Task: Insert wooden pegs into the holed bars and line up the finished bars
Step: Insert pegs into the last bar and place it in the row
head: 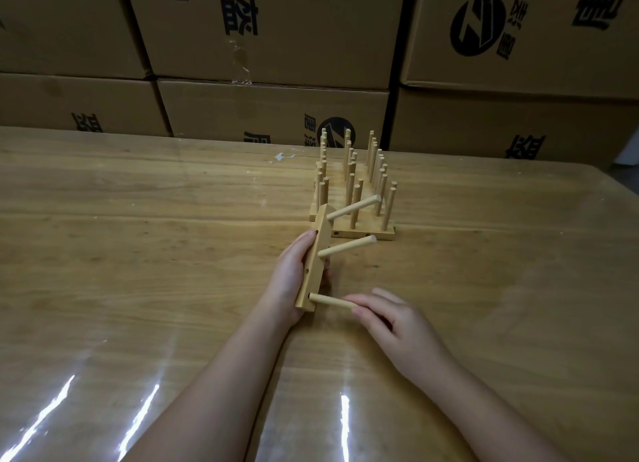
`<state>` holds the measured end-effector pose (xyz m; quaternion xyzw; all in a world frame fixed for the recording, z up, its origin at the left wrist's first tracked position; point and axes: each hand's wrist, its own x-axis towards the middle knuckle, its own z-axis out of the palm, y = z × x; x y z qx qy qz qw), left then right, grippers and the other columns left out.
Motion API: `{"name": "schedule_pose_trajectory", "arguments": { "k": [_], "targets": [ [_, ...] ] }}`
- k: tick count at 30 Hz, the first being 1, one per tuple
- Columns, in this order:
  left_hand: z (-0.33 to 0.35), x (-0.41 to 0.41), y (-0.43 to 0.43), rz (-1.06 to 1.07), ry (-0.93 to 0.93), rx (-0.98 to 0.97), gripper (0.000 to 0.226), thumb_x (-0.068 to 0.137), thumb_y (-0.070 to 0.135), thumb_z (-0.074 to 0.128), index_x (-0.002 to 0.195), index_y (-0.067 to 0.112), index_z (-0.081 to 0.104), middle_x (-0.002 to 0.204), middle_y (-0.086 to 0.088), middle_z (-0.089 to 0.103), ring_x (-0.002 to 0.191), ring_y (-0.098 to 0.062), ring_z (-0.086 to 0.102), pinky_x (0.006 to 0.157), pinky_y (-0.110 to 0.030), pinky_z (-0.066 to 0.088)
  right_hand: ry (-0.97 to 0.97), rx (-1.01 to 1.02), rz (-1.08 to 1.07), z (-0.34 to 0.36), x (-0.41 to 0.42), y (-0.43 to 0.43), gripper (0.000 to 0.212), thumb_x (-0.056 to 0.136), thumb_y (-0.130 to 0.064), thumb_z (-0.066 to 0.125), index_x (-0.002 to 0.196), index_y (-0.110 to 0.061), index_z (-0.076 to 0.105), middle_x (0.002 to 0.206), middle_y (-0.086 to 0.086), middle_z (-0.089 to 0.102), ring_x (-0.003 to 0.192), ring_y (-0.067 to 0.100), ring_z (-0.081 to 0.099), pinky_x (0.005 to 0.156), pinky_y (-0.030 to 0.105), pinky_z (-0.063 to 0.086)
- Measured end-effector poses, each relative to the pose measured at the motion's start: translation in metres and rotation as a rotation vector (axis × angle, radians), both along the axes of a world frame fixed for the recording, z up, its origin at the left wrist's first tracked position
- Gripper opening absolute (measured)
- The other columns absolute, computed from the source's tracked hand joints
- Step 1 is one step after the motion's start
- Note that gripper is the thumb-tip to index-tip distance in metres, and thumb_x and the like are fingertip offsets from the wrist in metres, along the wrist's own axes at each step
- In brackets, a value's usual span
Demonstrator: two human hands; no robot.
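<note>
My left hand [292,278] grips a holed wooden bar [316,264], turned on its side so its pegs point right. Two pegs [347,246] stick out of its upper and middle holes. My right hand [390,319] pinches a third peg [330,300] whose tip sits at the bar's lowest hole. Behind them, several finished bars [352,192] with upright pegs stand side by side in a row running away from me.
The wooden table [138,254] has a glossy clear cover with light glare near me. Stacked cardboard boxes [273,46] form a wall along the table's far edge. A small white scrap [281,157] lies near the back.
</note>
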<state>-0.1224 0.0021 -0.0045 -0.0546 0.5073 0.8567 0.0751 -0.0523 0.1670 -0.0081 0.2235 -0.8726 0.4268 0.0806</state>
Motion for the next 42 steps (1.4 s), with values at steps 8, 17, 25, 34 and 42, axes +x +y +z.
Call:
{"name": "schedule_pose_trajectory", "arguments": {
  "k": [8,17,25,34,42],
  "targets": [
    [0.000,0.005,-0.002,-0.063,0.082,-0.170,0.039,0.094,0.045,0.049,0.102,0.016,0.074,0.063,0.000,0.056,0.054,-0.012,0.053,0.049,-0.022,0.043,0.163,0.218,-0.026,0.006,0.005,-0.001,0.024,0.092,-0.021,0.054,0.112,-0.018,0.067,0.079,-0.007,0.055,0.075,0.008,0.051,0.063,0.020,0.038],
    [0.003,0.007,0.002,-0.053,0.095,-0.235,0.035,0.097,0.039,0.047,0.089,0.020,0.075,0.058,0.005,0.054,0.046,-0.009,0.049,0.043,-0.019,0.041,0.281,0.322,-0.062,0.014,0.013,-0.008,0.017,0.082,-0.014,0.059,0.092,-0.010,0.072,0.069,0.003,0.058,0.064,0.020,0.058,0.051,0.029,0.049],
    [0.006,0.008,0.007,0.039,0.072,-0.279,0.033,0.099,0.036,0.045,0.093,0.016,0.070,0.056,0.012,0.063,0.045,-0.002,0.053,0.049,-0.020,0.049,0.212,0.283,-0.096,0.015,0.014,-0.016,0.019,0.084,-0.013,0.055,0.092,-0.009,0.072,0.073,0.002,0.063,0.067,0.019,0.061,0.060,0.019,0.037],
    [0.010,0.014,0.009,0.041,0.137,-0.316,0.033,0.100,0.031,0.043,0.090,0.016,0.070,0.056,0.011,0.061,0.053,-0.008,0.054,0.047,-0.018,0.048,0.146,0.178,-0.095,0.008,0.016,-0.015,0.019,0.089,-0.012,0.055,0.100,-0.008,0.070,0.089,0.003,0.068,0.083,0.020,0.063,0.071,0.022,0.041],
    [0.011,0.016,0.010,0.068,0.185,-0.315,0.032,0.100,0.028,0.042,0.091,0.013,0.069,0.064,0.011,0.063,0.064,-0.013,0.053,0.047,-0.016,0.046,0.125,0.121,-0.103,0.002,0.014,-0.015,0.018,0.092,-0.012,0.055,0.103,-0.010,0.069,0.093,0.001,0.067,0.088,0.017,0.061,0.076,0.029,0.046]
  ]
}}
